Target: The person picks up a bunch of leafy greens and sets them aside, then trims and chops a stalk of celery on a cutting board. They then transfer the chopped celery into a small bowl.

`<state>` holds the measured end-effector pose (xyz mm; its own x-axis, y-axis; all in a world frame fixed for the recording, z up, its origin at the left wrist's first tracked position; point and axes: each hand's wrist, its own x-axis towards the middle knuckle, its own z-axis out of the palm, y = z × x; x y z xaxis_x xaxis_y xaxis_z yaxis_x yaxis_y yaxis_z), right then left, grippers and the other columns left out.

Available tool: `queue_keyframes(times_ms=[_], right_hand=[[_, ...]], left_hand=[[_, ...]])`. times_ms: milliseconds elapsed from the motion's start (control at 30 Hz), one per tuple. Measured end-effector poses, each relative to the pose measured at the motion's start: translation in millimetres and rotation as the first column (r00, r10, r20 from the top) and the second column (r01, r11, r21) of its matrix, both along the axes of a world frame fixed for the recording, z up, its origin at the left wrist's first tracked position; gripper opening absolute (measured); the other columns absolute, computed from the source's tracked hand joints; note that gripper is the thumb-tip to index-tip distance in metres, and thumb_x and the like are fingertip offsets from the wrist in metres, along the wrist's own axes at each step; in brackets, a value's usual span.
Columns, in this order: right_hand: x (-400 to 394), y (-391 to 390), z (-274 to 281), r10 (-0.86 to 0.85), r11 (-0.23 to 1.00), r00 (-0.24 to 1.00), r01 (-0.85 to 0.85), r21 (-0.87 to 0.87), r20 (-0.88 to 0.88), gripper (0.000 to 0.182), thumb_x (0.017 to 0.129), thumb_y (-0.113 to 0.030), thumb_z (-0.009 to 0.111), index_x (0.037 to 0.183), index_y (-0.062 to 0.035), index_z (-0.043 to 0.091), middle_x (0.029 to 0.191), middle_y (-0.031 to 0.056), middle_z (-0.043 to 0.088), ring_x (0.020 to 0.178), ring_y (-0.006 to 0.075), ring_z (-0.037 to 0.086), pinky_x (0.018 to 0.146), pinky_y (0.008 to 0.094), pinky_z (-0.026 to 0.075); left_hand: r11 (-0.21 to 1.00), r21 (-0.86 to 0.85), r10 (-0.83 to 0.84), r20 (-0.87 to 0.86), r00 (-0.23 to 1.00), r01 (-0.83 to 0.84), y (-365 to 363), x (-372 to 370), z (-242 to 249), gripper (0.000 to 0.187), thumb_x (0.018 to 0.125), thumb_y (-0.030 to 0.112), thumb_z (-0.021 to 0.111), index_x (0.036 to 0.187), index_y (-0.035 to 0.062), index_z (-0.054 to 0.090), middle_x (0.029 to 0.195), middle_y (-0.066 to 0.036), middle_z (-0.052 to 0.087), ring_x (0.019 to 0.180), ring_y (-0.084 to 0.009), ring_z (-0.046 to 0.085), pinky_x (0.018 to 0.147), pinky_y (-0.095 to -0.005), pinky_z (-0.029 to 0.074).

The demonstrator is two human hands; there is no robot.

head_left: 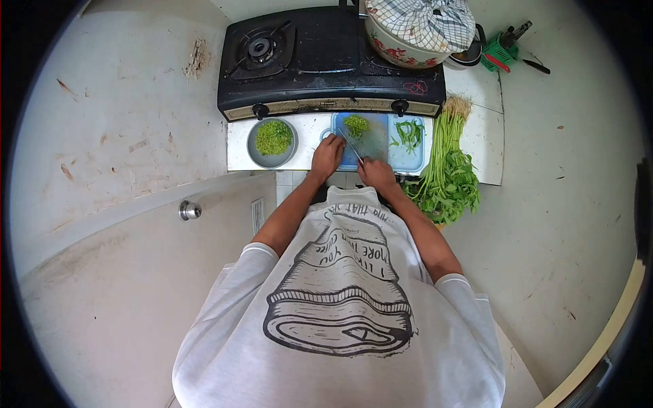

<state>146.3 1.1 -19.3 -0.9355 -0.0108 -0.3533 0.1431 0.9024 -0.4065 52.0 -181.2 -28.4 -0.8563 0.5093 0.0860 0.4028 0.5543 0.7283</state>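
Note:
My right hand (375, 175) is wrapped round the handle of a knife (350, 144), whose blade slants up and left over a blue cutting board (374, 151). Close to the blade's tip, at the board's left side, is my left hand (328, 156) with its fingers bunched together; what they hold, if anything, is hidden. A small heap of chopped greens (356, 124) lies on the board just beyond the blade. Loose green leaves (409, 134) rest on the board's right part. Left of my hands, a grey bowl (290, 159) contains more chopped greens (273, 138).
A black two-burner stove (326, 78) stands behind the board, with a cloth-covered pot (408, 56) on its right side. A large bunch of leafy greens (449, 163) hangs over the counter's front edge. A green basket (500, 53) with utensils is at the back right.

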Motion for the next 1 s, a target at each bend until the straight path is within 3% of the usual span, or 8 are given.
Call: queue_keyframes(times_ms=[467,567,767,1000], right_hand=[[0.6,1.3,-12.7,0.019,0.999,0.996,-0.021,-0.027,-0.091,0.04,0.102,-0.036,0.054,0.097,0.0015,0.067,0.073,0.0268,0.07,0.07,0.0476,0.071,0.067,0.057,0.059],[-3.8,-2.0,-0.5,0.004,1.0,1.0,-0.004,0.006,0.027,0.038,0.101,-0.033,0.054,0.101,0.0018,0.069,0.085,0.0267,0.074,0.081,0.0445,0.074,0.077,0.0543,0.06],[-11.1,-5.0,-14.9,-0.003,0.999,0.998,-0.001,-0.052,-0.062,0.038,0.102,-0.034,0.053,0.098,0.0018,0.066,0.081,0.0282,0.072,0.076,0.0459,0.072,0.073,0.0555,0.059],[-4.4,2.2,2.4,0.005,1.0,1.0,-0.005,0.006,0.022,0.039,0.101,-0.035,0.053,0.099,0.0011,0.069,0.083,0.027,0.073,0.078,0.0447,0.073,0.074,0.0544,0.06]], left_hand=[[0.992,-0.122,-0.021,-0.001,1.0,0.02,-1.6,2.4,5.2,0.011,0.093,0.007,0.064,0.103,0.0035,0.068,0.096,-0.015,0.061,0.089,-0.0375,0.065,0.078,-0.0479,0.055],[0.997,-0.062,-0.054,-0.079,0.995,0.049,-5.5,3.2,1.4,0.014,0.091,0.006,0.064,0.104,0.0039,0.07,0.097,-0.015,0.062,0.091,-0.0366,0.065,0.078,-0.0469,0.055],[0.999,-0.04,-0.031,-0.029,0.999,0.03,-6.4,6.4,2.7,0.013,0.091,0.003,0.063,0.102,0.0031,0.07,0.097,-0.015,0.062,0.09,-0.0365,0.065,0.079,-0.0456,0.055],[1.0,0.016,-0.001,0.017,1.0,0.001,-7.5,4.6,-1.5,0.012,0.091,0.003,0.063,0.1,0.002,0.071,0.092,-0.017,0.061,0.088,-0.0388,0.064,0.079,-0.0469,0.054]])
